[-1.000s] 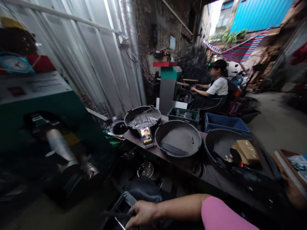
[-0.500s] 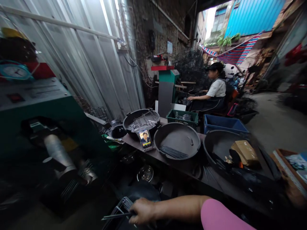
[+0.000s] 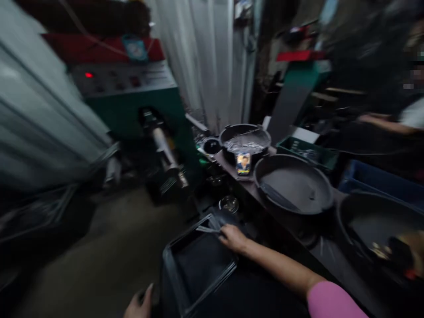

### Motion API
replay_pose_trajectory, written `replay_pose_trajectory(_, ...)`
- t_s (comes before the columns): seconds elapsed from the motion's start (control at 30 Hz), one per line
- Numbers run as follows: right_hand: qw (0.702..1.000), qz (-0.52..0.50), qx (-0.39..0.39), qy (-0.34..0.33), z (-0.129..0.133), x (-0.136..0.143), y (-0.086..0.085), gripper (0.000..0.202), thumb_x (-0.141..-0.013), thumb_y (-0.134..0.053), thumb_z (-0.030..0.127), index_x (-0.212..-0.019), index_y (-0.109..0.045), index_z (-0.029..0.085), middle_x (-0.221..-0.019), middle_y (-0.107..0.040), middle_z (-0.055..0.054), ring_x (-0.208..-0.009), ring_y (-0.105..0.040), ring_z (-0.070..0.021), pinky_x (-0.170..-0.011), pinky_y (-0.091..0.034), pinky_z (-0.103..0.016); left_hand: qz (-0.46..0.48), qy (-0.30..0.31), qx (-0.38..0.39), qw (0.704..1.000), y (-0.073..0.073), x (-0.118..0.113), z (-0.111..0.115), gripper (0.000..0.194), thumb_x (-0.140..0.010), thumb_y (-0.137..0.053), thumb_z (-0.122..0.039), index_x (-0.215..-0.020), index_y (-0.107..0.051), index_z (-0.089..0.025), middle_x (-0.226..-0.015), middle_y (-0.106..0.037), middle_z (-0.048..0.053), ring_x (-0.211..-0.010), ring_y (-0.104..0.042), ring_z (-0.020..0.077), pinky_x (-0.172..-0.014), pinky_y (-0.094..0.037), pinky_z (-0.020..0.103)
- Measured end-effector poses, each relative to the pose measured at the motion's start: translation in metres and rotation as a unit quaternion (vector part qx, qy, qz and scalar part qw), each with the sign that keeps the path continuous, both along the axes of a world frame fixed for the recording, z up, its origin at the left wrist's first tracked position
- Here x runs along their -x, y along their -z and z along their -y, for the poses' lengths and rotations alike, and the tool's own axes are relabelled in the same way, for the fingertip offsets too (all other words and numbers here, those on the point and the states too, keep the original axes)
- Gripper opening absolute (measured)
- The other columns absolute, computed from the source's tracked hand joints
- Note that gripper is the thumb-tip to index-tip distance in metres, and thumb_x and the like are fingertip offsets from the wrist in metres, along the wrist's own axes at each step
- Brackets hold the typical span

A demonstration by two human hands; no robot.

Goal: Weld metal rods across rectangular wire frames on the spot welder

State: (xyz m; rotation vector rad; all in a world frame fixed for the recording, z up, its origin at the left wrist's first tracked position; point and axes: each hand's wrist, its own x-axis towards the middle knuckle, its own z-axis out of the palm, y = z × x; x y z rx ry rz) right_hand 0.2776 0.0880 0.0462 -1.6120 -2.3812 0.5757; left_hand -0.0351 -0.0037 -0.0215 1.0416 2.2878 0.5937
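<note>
My right hand, at the end of a pink-sleeved arm, is closed on thin metal wire pieces. It is over the far right corner of a dark rectangular container with a shiny rim. At the bottom edge, left of that container, my left hand is partly in view, thumb and fingers apart, with nothing visible held. Motion blur softens the details.
A green machine with a metal spindle stands ahead left. On a bench to the right are a pan of metal pieces, a phone, a wide round pan and another pan. A person's arm shows beyond.
The view has swung left, so the bench and machine appear farther right. My left hand has come into view at the bottom. My right hand still holds the wire pieces.
</note>
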Motion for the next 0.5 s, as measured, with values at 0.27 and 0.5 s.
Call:
replay_pose_trajectory(0.27,0.988,-0.149,0.027,0.017,-0.014,-0.007,0.010,0.022,-0.080,-0.043,0.026,-0.085,-0.061,0.013,-0.081,-0.060,-0.008,-0.078,-0.055,-0.0175,-0.072,-0.042,-0.028,0.142,-0.094,-0.030,0.985,0.010,-0.018,0.031,0.045,-0.055,-0.049,-0.054,-0.072,-0.058,-0.014,-0.074,-0.066,0.012,-0.078,-0.061,0.0280,-0.069,-0.045,0.035)
replay_pose_trajectory(0.5,0.928,-0.350,0.110,0.065,-0.007,-0.025,0.002,0.031,-0.078,-0.046,0.034,-0.095,-0.060,0.012,-0.087,-0.062,-0.008,-0.086,-0.056,-0.0200,-0.078,-0.043,-0.032,0.030,-0.093,0.020,0.995,0.014,0.004,0.078,0.026,-0.061,-0.044,-0.042,-0.064,-0.056,-0.019,-0.070,-0.066,0.012,-0.079,-0.060,0.0300,-0.071,-0.043,0.036)
